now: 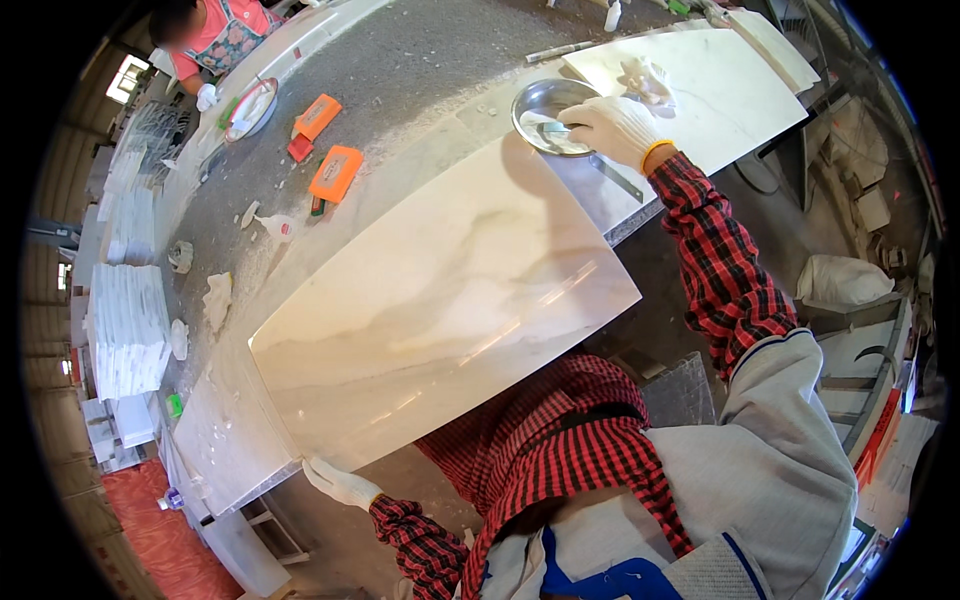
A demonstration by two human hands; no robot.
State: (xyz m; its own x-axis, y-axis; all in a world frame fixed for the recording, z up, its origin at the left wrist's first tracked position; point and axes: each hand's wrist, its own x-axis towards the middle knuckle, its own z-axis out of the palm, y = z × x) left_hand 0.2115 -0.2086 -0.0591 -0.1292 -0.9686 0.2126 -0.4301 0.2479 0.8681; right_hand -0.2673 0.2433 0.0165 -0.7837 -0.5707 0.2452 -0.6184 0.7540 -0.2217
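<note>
One scraper [553, 127] sits gripped in the right hand [612, 131], over the metal bowl [545, 90] beside the stone slab [440, 310]; whether the left hand [340, 484], at the slab's near-left corner, holds it I cannot tell.

Your white-gloved right hand [612, 132] grips a flat-bladed spatula [553, 127] over white paste [533, 119] in a metal bowl [519, 98], a flat metal strip [617, 178] lying just below. Your gloved left hand [342, 485], fingers extended, rests at the near left corner of a glossy, grey-veined marble slab [440, 300]. Across the dusty grey worktable [420, 75] lie two orange boxes [336, 174]; at the far edge, a co-worker [235, 30] wears a floral apron [240, 40].
</note>
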